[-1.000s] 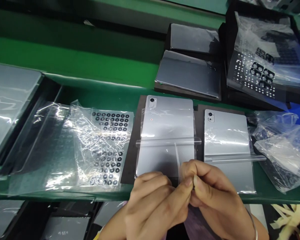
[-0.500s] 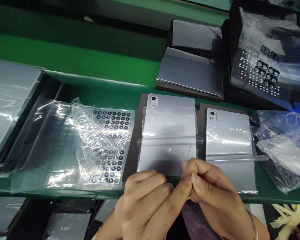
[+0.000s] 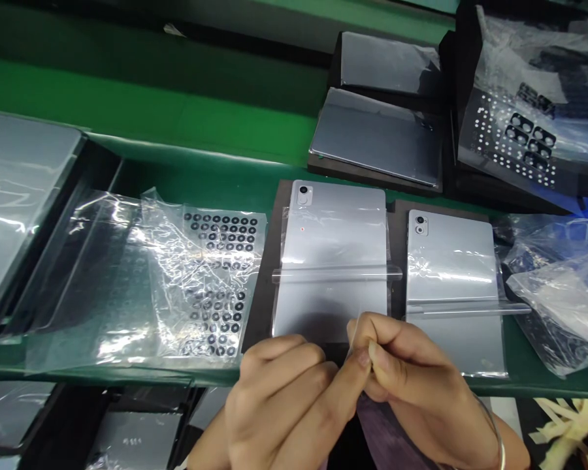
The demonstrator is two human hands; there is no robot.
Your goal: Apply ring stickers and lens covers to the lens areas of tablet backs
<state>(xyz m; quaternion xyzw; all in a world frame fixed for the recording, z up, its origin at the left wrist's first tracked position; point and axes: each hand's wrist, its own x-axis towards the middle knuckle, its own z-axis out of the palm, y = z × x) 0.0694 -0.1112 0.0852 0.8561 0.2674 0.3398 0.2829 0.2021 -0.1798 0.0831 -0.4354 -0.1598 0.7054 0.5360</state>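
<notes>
My left hand (image 3: 287,398) and my right hand (image 3: 416,375) meet fingertip to fingertip at the bench's near edge, both closed in a pinch. Between them shows the edge of a thin clear film (image 3: 355,333); most of it is hidden by the fingers. Just beyond lies a silver tablet (image 3: 333,235), back up with its camera at the top left, on a dark pad. A clear film with a rolled fold (image 3: 338,274) lies across it. To the right is a smaller silver tablet (image 3: 448,254), likewise covered by clear film with a raised fold (image 3: 465,309).
Left of the tablets lies a clear sheet of black ring stickers (image 3: 225,241). Dark grey tablets (image 3: 377,137) rest at the back on black blocks. Sheets of black camera-shaped pieces (image 3: 529,140) and crumpled plastic bags (image 3: 558,287) are at right. A large film-covered panel (image 3: 19,189) stands left.
My pinched fingertips have shifted slightly left and the right index finger has moved a little. The view has moved slightly; the tablets and sheets lie as before.
</notes>
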